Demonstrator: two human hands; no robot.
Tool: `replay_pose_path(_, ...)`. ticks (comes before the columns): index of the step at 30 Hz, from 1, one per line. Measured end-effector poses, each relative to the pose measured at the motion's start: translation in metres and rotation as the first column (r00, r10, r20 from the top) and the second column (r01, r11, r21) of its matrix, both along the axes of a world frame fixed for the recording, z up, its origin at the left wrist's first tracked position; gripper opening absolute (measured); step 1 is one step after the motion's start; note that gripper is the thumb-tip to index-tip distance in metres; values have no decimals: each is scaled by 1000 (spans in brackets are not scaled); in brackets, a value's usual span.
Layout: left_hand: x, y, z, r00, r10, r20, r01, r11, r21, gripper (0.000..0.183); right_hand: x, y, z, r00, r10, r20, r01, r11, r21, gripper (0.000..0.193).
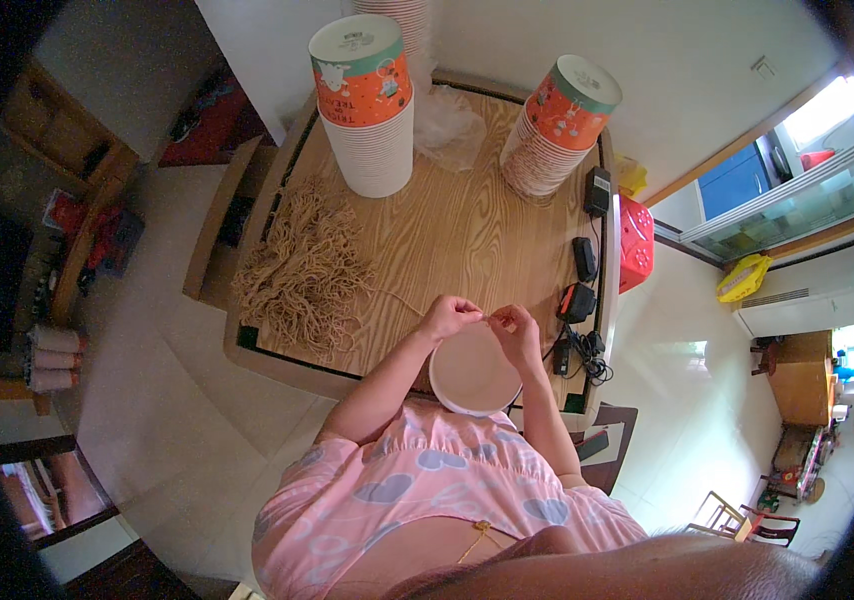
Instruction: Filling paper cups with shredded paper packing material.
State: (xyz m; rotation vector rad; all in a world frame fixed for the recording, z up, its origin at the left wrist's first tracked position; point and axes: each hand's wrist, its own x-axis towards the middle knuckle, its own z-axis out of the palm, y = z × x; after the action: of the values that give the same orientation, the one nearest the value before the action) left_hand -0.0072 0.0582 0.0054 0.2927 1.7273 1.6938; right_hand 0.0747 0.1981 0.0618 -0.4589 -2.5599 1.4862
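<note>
A white-lined paper bucket point(475, 374) rests tilted against my front at the table's near edge, its open mouth toward me. My left hand point(450, 317) is closed in a pinch at the bucket's far rim. A strand of tan cord runs to it from the tangled pile of cords point(307, 270) on the left. My right hand point(517, 336) is closed beside it at the rim, fingertips almost touching the left ones. What lies between the right fingertips is too small to make out.
Upside-down stacks of paper buckets, a tall one point(370, 150) and a shorter one point(554, 130), stand at the table's far side. Between them lies a clear plastic bag point(447, 125). Black adapters point(576, 300) and cables line the right edge, with a red stool point(635, 243) beyond.
</note>
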Motion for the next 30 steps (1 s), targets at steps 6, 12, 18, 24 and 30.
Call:
replay_pose_path(6,0,-2,-2,1000,-5,-1,5,1000,-9,12,-2,-7,10,1000,-8,24,8,1000,-3,8)
replay_pose_path(12,0,-3,7,999,-34,19,34,999,-6,11,-1,-5,1,1000,-9,-9,9,999,40,9)
replay_pose_path(18,-3,-10,23,978,-60,200,44,995,85,15,-2,-4,0,998,-34,45,35,999,-36,8)
replay_pose_path(24,-7,-8,23,957,-63,282,15,985,171,15,-4,-1,-11,998,-11,67,17,996,-83,7)
replay_pose_path(30,-11,-8,18,959,-28,282,-12,990,139,11,-8,-2,-9,996,87,5,-86,984,-158,12)
